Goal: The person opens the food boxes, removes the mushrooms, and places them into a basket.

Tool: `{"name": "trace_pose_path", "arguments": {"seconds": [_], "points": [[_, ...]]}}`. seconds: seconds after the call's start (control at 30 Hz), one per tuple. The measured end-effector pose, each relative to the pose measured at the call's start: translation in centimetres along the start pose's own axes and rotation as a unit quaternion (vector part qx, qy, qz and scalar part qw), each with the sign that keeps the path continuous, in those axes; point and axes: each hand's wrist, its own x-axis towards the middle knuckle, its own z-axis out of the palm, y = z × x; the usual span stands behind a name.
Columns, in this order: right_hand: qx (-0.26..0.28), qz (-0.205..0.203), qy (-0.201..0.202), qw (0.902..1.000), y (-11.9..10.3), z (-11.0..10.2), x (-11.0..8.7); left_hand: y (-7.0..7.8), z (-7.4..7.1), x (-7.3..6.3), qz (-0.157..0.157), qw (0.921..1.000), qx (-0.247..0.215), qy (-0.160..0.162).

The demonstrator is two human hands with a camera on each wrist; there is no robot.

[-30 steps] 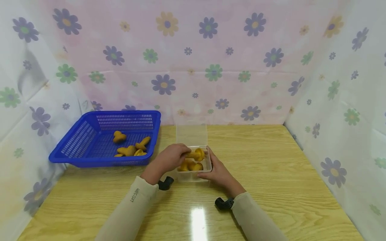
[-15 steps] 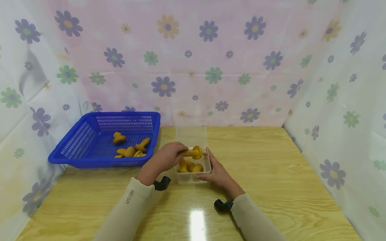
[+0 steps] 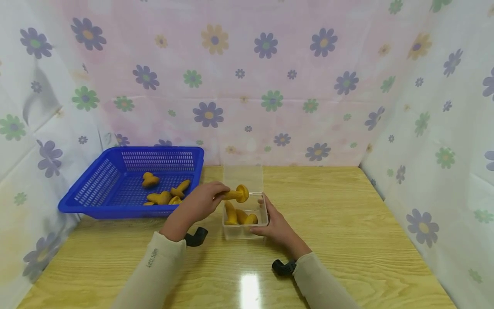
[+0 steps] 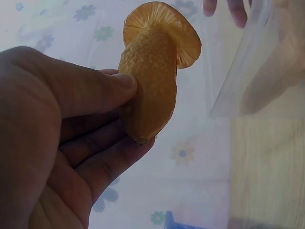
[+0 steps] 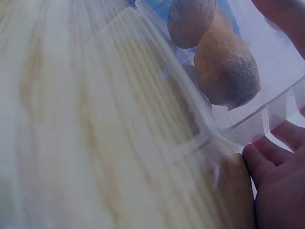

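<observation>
My left hand [image 3: 200, 199] pinches a yellow-brown mushroom [image 3: 237, 194] by its stem, above the left back part of a clear plastic box [image 3: 240, 233]. In the left wrist view, thumb and fingers hold the mushroom's stem [image 4: 150, 90], its gilled cap pointing away from the palm. On the box's right side, my right hand [image 3: 279, 224] grips the wall, thumb at the front. Several mushrooms [image 3: 241, 216] lie inside the box. The right wrist view shows mushrooms [image 5: 226, 69] through the clear plastic. The transparent lid [image 3: 243, 178] stands open at the back.
Left of the box is a blue perforated basket [image 3: 73, 206] with several mushrooms [image 3: 150, 180] in it. Both rest on a wood-grain table [image 3: 328, 206]. Flower-patterned cloth [image 3: 247, 86] encloses the back and sides.
My left hand has drawn left and slightly up with the mushroom, which now sits farther from the box's right wall. The right hand keeps its hold on the box.
</observation>
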Motion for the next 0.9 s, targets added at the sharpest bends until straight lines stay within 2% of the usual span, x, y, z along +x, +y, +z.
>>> {"name": "trace_pose_path", "arguments": {"seconds": [0.27, 0.53, 0.9], "points": [[-0.005, -0.004, 0.002, 1.0, -0.1, 0.1, -0.2, -1.0, -1.0, -1.0, -0.017, 0.9994, -0.01, 0.028], [-0.026, -0.006, 0.011, 0.9996, 0.0, 0.1, 0.0, -2.4, -1.8, -1.9, -0.03, 0.9984, 0.007, 0.049], [-0.025, -0.004, 0.009, 0.9996, 0.1, 0.3, -0.1, -3.6, -3.2, -3.6, -0.07, 0.9964, 0.0, 0.047]]}}
